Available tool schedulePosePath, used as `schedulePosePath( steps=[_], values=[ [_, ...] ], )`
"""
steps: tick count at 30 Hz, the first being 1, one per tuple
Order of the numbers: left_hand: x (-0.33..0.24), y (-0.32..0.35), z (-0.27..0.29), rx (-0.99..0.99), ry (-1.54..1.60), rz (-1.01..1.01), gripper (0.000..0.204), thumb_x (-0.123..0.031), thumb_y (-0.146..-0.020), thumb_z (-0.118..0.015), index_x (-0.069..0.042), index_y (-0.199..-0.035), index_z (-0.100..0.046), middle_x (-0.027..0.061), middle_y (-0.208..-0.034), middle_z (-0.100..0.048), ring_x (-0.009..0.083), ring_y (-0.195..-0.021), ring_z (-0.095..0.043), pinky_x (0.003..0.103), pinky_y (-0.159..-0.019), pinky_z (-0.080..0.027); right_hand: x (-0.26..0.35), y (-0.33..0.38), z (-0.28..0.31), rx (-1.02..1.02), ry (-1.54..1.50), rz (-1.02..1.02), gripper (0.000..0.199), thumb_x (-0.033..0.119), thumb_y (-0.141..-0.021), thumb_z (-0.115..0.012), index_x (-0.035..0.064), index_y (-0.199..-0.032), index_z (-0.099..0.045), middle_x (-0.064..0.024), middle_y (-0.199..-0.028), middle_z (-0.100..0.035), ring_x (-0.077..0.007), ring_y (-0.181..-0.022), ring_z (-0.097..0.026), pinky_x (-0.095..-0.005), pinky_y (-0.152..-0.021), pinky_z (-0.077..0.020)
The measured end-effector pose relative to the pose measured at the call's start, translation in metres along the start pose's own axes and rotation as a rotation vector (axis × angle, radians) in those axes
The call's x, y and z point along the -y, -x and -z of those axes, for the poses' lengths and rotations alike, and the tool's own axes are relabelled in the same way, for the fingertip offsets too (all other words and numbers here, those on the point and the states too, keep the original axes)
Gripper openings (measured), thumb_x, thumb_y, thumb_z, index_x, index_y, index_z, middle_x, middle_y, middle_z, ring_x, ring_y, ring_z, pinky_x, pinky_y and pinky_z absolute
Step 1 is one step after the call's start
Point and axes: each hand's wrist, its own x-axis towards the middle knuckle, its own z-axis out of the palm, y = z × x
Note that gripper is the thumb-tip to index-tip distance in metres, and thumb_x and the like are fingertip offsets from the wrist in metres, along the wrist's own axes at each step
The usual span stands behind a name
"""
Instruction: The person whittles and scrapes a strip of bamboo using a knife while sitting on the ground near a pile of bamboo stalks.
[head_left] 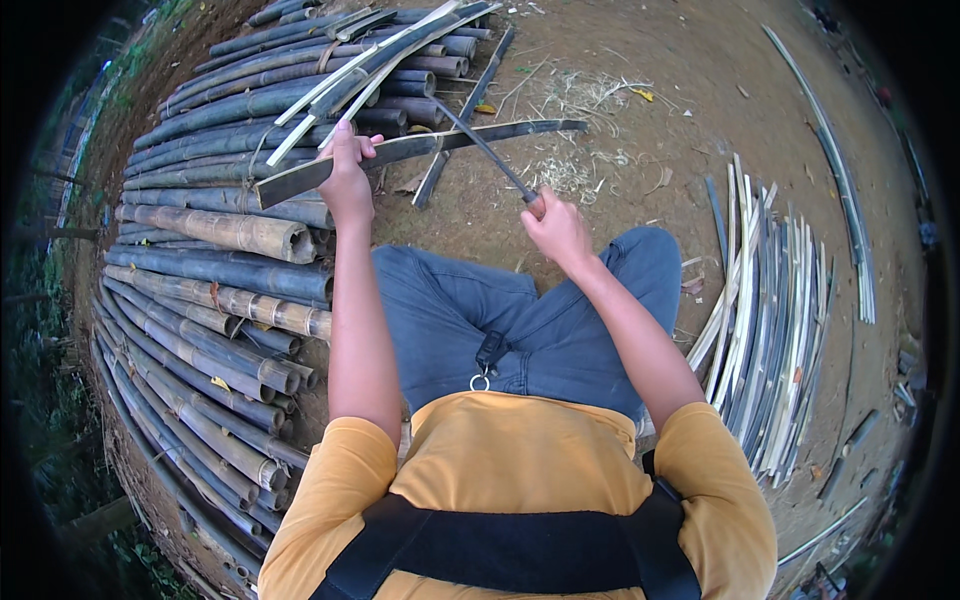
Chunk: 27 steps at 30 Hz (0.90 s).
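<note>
My left hand [347,185] is closed around a split bamboo strip [430,145] near its left end. The strip is dark on its face, pale along its upper edge, and reaches off to the right. My right hand [560,232] grips the wooden handle of a long, thin-bladed knife [490,152]. Its dark blade slants up and to the left, crossing the strip in this view; whether the two touch I cannot tell. Beyond my left hand, several pale-edged split strips [370,75] lie on top of the bamboo poles.
Stacked bamboo poles [220,265] fill the left side. On the right lies a bundle of split strips [770,340], with longer strips [840,190] farther out. Pale shavings [580,110] are scattered over the dirt ahead, near a loose bamboo piece [433,180]. My bent legs [450,310] are below.
</note>
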Motion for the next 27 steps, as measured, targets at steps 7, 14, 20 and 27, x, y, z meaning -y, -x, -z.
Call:
schedulePosePath(
  steps=[7,14,20,27],
  values=[
    [0.011,-0.001,0.017,-0.084,-0.004,0.069,0.035,-0.022,-0.1,-0.056,-0.009,-0.071,-0.042,0.0037,-0.068,-0.048,0.013,-0.063,-0.05,0.043,-0.085,-0.056,-0.03,-0.038,-0.011,-0.045,0.06,-0.179,0.033,0.029,-0.085,-0.058,0.0011,-0.102,-0.061,-0.0255,-0.089,-0.069,-0.0426,-0.088,-0.067,-0.0502,-0.08,-0.0534],
    [0.005,-0.004,0.008,-0.035,-0.004,0.032,0.037,-0.022,-0.101,-0.054,-0.005,-0.068,-0.047,0.0042,-0.066,-0.046,0.0129,-0.064,-0.049,0.043,-0.082,-0.057,-0.036,-0.025,-0.011,0.008,0.081,-0.096,0.028,0.028,-0.086,-0.057,0.0027,-0.098,-0.059,-0.023,-0.085,-0.069,-0.0411,-0.087,-0.068,-0.0508,-0.08,-0.0535],
    [0.006,-0.002,0.009,-0.018,-0.013,0.01,0.041,-0.022,-0.101,-0.054,-0.005,-0.064,-0.046,0.0045,-0.064,-0.045,0.013,-0.063,-0.048,0.043,-0.08,-0.058,-0.056,-0.039,-0.002,-0.078,0.095,-0.264,0.029,0.029,-0.085,-0.057,0.0031,-0.098,-0.059,-0.022,-0.086,-0.07,-0.0412,-0.087,-0.068,-0.0522,-0.08,-0.0525],
    [-0.004,-0.005,-0.008,-0.004,0.006,0.007,0.04,-0.021,-0.1,-0.055,-0.006,-0.064,-0.048,0.0019,-0.064,-0.043,0.0123,-0.062,-0.048,0.041,-0.078,-0.058,-0.041,-0.016,-0.012,-0.032,0.032,0.008,0.029,0.029,-0.083,-0.061,0.0017,-0.093,-0.057,-0.0217,-0.081,-0.069,-0.0431,-0.078,-0.068,-0.0521,-0.074,-0.0532]
  ],
)
